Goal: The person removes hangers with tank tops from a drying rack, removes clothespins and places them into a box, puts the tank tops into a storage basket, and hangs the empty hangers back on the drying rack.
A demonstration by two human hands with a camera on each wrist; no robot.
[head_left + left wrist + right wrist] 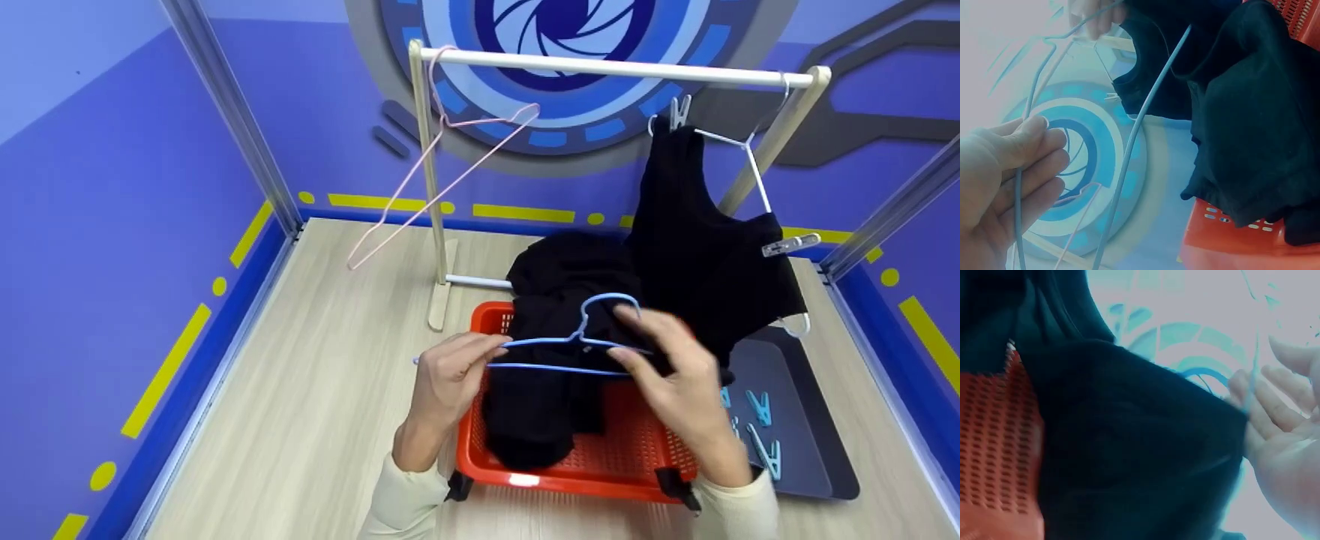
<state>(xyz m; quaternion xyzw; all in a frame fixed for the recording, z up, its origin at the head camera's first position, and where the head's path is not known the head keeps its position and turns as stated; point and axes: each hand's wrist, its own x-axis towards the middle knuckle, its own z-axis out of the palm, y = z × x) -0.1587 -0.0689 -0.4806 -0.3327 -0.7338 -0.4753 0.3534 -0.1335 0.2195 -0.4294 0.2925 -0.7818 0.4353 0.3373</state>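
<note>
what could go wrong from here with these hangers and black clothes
The blue hanger could slip or twist: the left hand pinches one side, while the right hand looks open. Its wire might snag on the black clothes in the red basket. The pink hanger hangs near one end of the rail, so a bump there could perhaps knock it off.

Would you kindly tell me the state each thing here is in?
Left hand: pinching the blue hanger.
Right hand: open, beside the hanger.
Blue hanger: held aloft.
Pink hanger: hung on the rack, bare.
White hanger: hung, carrying a black garment.
White pegs: clipped to that garment.
Red basket: partly filled with black cloth.
Gray tray: holding loose teal pegs.
</note>
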